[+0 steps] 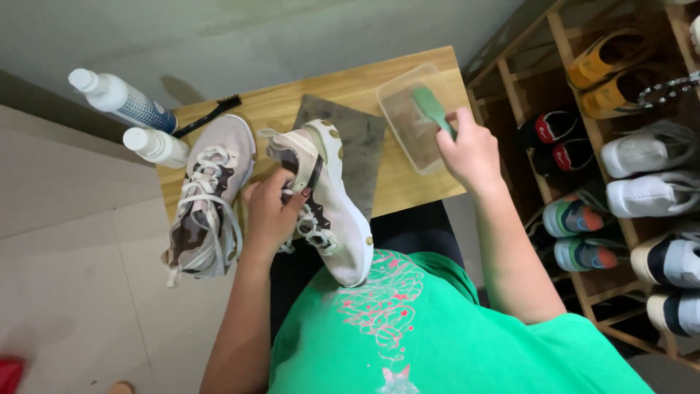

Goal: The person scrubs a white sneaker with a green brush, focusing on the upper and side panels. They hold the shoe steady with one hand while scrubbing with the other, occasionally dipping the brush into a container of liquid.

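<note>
My left hand (pixel 271 211) grips a pale sneaker (pixel 328 197) by its laced middle, tilted on its side over a grey cloth (pixel 357 138) on a small wooden table (pixel 350 84). My right hand (pixel 472 152) holds a green-handled brush (pixel 432 108) with its head dipped into a clear plastic tub (pixel 402 95) at the table's right end. The matching second sneaker (pixel 208 197) lies at the table's left end, its toe hanging past the front edge.
Two white bottles (pixel 120 98) (pixel 154 146) and a black brush (pixel 208 115) lie at the table's left back corner. A wooden shoe rack (pixel 583 131) full of several pairs stands to the right. Tiled floor (pixel 65 241) spreads on the left.
</note>
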